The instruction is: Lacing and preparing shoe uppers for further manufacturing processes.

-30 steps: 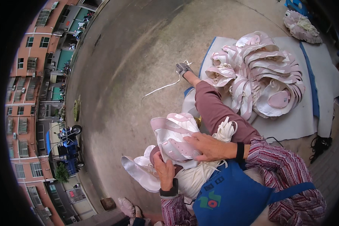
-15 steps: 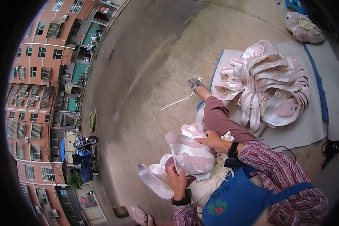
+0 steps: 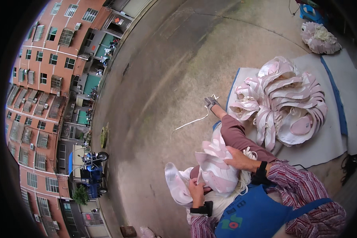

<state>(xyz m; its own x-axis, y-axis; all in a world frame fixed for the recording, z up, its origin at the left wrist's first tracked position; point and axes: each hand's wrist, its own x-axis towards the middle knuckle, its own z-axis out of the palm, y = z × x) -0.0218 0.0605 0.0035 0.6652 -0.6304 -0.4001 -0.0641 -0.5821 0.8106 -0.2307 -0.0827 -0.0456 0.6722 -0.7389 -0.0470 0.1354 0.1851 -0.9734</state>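
Note:
A bundle of pink and white fabric pieces (image 3: pixel 216 170) rests on my lap. My left hand (image 3: pixel 196 191) grips its lower edge from underneath. My right hand (image 3: pixel 238 158) lies on top of the bundle, fingers pressed into the fabric. A white fabric bundle (image 3: pixel 226 198) sits under it against my blue apron (image 3: pixel 254 216). My leg in dark red trousers (image 3: pixel 236 133) stretches out to my shoe (image 3: pixel 211 102).
A large fanned pile of similar pink and white pieces (image 3: pixel 283 103) lies on a grey mat (image 3: pixel 329 139) beside my leg. Another bundle (image 3: pixel 319 37) sits farther off. A white cord (image 3: pixel 190 123) trails over the concrete. Brick buildings and a blue vehicle (image 3: pixel 92 174) are at the left.
My head has turned, so the whole scene has shifted in the picture. Both hands have stayed on the bundle, with the right hand sliding a little across its top.

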